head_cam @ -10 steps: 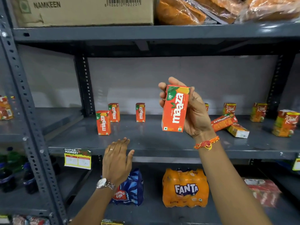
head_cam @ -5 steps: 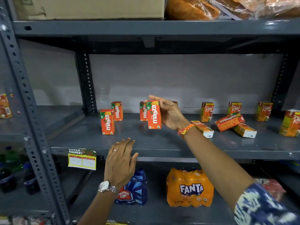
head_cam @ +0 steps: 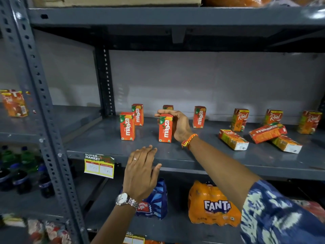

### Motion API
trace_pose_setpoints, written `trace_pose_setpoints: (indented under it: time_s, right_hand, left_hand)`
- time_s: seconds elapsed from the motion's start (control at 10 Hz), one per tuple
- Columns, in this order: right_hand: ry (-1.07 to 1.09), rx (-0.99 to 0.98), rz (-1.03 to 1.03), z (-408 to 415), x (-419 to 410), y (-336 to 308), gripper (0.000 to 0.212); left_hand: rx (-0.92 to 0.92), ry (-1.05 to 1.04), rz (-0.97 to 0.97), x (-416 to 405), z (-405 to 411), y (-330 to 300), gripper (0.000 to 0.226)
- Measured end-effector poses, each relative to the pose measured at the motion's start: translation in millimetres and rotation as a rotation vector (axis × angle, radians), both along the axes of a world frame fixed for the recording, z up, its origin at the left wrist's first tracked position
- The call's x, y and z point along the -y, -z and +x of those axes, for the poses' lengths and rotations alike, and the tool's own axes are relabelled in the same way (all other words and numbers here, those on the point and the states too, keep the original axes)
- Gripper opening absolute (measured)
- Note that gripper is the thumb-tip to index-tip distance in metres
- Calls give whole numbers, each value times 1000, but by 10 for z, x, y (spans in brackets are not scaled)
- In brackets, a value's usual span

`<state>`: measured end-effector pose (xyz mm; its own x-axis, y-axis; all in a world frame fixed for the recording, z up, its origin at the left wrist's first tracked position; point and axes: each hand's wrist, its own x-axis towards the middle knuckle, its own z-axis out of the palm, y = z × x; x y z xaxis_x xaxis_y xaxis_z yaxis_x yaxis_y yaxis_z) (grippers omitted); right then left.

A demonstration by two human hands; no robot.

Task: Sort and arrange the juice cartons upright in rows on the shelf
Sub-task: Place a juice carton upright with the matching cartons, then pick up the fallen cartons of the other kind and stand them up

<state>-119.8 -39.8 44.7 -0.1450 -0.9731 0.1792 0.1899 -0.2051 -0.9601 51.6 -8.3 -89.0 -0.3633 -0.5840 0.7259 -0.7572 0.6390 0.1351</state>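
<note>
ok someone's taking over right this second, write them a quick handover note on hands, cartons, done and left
Right hand: closed on an upright Maaza carton, its base on the shelf.
Left hand: open, empty, at the shelf's front edge.
Done: four more Maaza cartons upright, front left, back left, one behind the right hand, one right of it; three Real cartons stand at the back right.
Left: a Maaza carton and two Real cartons lie flat on the right; stand them and join rows by brand.

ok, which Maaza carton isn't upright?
The Maaza carton on the right, lying on its side and propped across a fallen Real carton. The other Maaza cartons stand upright, including the one in the right hand.
</note>
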Motion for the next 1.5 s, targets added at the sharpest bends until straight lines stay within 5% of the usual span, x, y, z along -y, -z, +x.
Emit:
trace_pose_setpoints:
  time_s: [0.3,0.4,0.6,0.8,1.0,1.2,1.3,1.5]
  right_hand:
    - [25,-166,-23,-261,-328,-262,76]
    - [158,-301,-77,-727,-297,-399,41]
    - [880,-793,36,-1669,-1128,-193,27]
    - [859,-1089,359,-1737,-1434,67,39]
    - [599,-979,534,-1903,-1024,339,44]
    - [527,-1121,372,-1437,-1106,17,20]
    - [474,-1000,396,-1459,-1080,3,22]
    - [324,-142,426,-1582,-1247,-123,12]
  left_hand:
    - [23,-21,7,-20,5,5,52]
    - [30,-43,16,-38,-13,-11,53]
    - [-34,-84,11,-162,-240,-36,60]
    - [37,43,-14,-408,-976,-120,65]
    - [-11,3,22,-559,-1385,-64,62]
    - [9,-4,-64,-533,-1361,-42,47]
    - [-5,-19,-61,-545,-1369,-39,46]
    - [21,-43,-32,-570,-1367,-72,43]
